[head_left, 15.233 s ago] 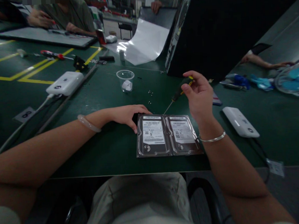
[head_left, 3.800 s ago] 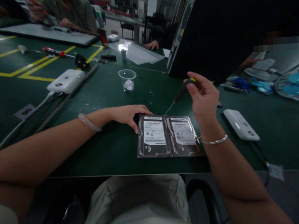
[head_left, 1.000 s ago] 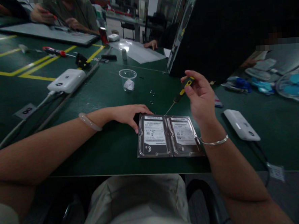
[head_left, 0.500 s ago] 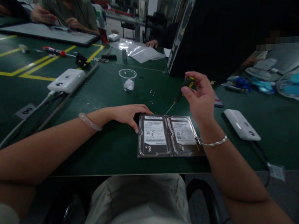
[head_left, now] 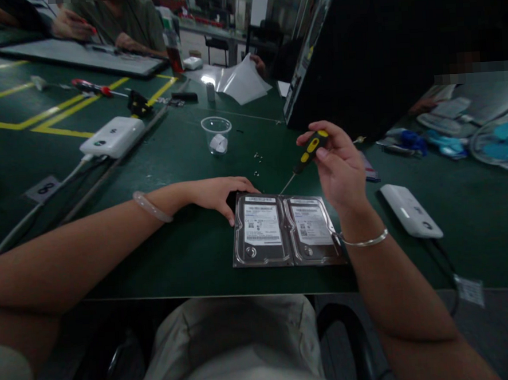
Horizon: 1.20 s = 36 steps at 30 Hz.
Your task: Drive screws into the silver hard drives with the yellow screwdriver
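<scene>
Two silver hard drives lie side by side near the table's front edge, a left drive (head_left: 262, 227) and a right drive (head_left: 311, 226), labels up. My left hand (head_left: 220, 195) grips the upper left corner of the left drive, thumb at its side and fingers along its back edge. In my right hand (head_left: 340, 162) is a black and yellow screwdriver (head_left: 311, 151), held by the handle and tilted. Its tip meets the back edge where the drives adjoin; the exact contact point is too small to tell. Several small screws (head_left: 257, 157) lie behind the drives.
Behind the drives stands a clear plastic cup (head_left: 217, 136) with white paper inside. White boxes with cables lie left (head_left: 113, 138) and right (head_left: 411, 210). A large black case (head_left: 383, 50) rises at the back right. Other people work across the green table.
The screwdriver handle has turned in my right hand, showing more yellow, and the fingers have shifted. Across the table, a person's hand has lifted the clear plastic sheet. My left hand has stayed put.
</scene>
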### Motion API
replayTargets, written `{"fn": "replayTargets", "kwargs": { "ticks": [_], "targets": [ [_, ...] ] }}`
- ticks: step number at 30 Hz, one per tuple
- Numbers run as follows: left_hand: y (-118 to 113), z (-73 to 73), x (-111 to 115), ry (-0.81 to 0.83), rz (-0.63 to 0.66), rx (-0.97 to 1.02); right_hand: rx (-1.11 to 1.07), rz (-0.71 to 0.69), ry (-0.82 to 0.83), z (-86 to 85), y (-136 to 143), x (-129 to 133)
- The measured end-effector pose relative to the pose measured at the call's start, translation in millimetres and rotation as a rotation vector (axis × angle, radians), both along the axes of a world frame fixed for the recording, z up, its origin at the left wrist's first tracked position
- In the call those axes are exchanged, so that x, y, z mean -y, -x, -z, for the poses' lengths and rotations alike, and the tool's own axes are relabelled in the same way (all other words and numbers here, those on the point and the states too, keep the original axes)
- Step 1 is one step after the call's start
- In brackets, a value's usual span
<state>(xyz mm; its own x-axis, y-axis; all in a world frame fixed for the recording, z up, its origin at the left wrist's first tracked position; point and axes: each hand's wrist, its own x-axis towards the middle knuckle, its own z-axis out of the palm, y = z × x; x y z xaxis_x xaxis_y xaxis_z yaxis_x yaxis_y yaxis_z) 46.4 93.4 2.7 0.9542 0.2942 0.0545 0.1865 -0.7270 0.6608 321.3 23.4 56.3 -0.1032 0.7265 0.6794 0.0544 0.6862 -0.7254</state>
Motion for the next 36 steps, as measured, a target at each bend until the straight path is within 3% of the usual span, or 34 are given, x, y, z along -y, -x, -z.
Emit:
{"fn": "replayTargets", "kwargs": {
  "ticks": [5, 10, 14, 20, 22, 29, 36],
  "targets": [
    [0.4, -0.7, 1.0, 0.003, -0.005, -0.007, -0.156, 0.027, -0.012, 1.0, 5.2, -1.5],
    [0.1, -1.2, 1.0, 0.008, -0.008, -0.017, 0.002, 0.179, -0.046, -3.1, 4.2, 3.9],
    [-0.5, -0.9, 0.8, 0.005, -0.003, -0.009, 0.171, 0.359, -0.192, -5.6, 0.7, 6.2],
    [0.0, 1.0, 0.3, 0.004, 0.005, 0.005, 0.068, 0.133, -0.184, 0.8, 0.7, -0.9],
    [0.0, 1.0, 0.2, -0.001, 0.007, 0.007, 0.093, 0.115, -0.164, 2.3, 0.8, -1.0],
    [-0.1, -1.5, 1.2, -0.003, -0.005, -0.012, 0.208, 0.399, -0.252, 0.8, -2.8, -0.2],
    [-0.2, -2.2, 1.6, 0.01, -0.01, -0.027, 0.297, 0.395, -0.291, 1.7, -5.8, -1.1]
  ]
}}
